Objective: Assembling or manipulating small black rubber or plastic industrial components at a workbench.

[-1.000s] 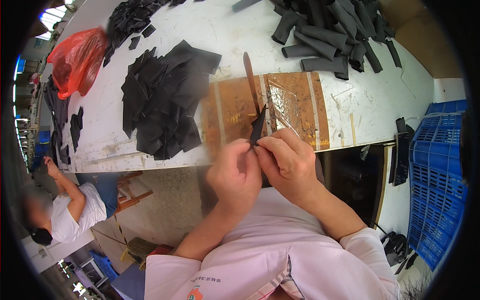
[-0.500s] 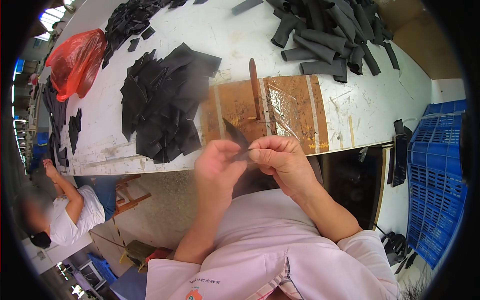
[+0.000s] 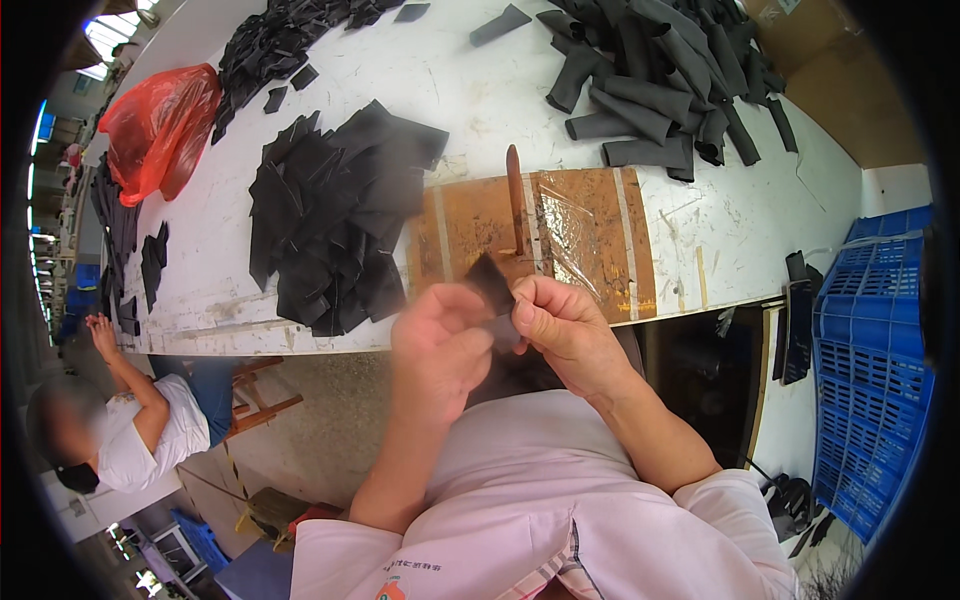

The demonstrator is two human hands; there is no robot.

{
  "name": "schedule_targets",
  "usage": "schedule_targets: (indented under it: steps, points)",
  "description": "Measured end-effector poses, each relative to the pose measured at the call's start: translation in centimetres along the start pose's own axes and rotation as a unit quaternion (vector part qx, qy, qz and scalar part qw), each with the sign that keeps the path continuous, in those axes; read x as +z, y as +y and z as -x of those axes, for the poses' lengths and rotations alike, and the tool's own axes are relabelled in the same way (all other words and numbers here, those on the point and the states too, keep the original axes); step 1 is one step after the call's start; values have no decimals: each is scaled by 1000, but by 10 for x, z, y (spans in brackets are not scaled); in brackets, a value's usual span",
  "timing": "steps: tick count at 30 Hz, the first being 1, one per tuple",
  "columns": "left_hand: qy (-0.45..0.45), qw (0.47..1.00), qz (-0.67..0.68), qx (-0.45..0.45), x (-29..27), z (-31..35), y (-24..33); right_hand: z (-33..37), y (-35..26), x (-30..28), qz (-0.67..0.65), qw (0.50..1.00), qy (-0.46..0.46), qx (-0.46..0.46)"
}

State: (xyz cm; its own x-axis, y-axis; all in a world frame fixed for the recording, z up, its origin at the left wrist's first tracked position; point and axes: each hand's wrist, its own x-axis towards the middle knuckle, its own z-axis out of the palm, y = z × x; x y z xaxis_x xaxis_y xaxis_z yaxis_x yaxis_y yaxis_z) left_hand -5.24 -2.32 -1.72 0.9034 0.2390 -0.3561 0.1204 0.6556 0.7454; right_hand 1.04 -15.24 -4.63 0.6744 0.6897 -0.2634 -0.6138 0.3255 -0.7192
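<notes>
A small black piece of fabric-like sheet [image 3: 490, 283] is held up in front of my chest, just over the table's near edge. My right hand [image 3: 570, 325] pinches its right side between thumb and fingers. My left hand [image 3: 440, 345], a little blurred, has its fingers curled against the lower left of the piece. Beyond the hands, a brown taped cardboard mat [image 3: 610, 225] lies on the table, and a slim reddish-brown stick [image 3: 515, 200] rises from it. A heap of flat black pieces [image 3: 335, 215] lies left of the mat.
Dark grey rolled tubes [image 3: 650, 110] are piled at the far right of the white table [image 3: 480, 105]. A red plastic bag [image 3: 160, 130] sits at the far left beside more black scraps [image 3: 260, 50]. At right stands a blue crate [image 3: 865, 350]; another person [image 3: 155, 410] sits at left.
The black piece has turned and now shows more of its flat face. My left fingers have curled further in and moved slightly down. The whole view has shifted a little.
</notes>
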Motion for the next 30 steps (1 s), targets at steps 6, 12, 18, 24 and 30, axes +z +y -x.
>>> schedule_targets:
  steps: [6,12,18,24,30]
  points:
    - [-188,960,160,-128,8,24,18,11,-14,16,8,991,-106,-82]
    - [-13,910,-319,264,25,24,7,0,-36,9,223,925,-84,-296]
    - [-5,774,-326,543,35,-17,13,1,-75,37,354,888,-14,-292]
    - [-157,970,124,142,64,-18,61,-4,-115,57,264,942,-37,-206]
    - [-335,869,353,-85,58,-39,78,-33,-132,49,176,980,-52,-78]
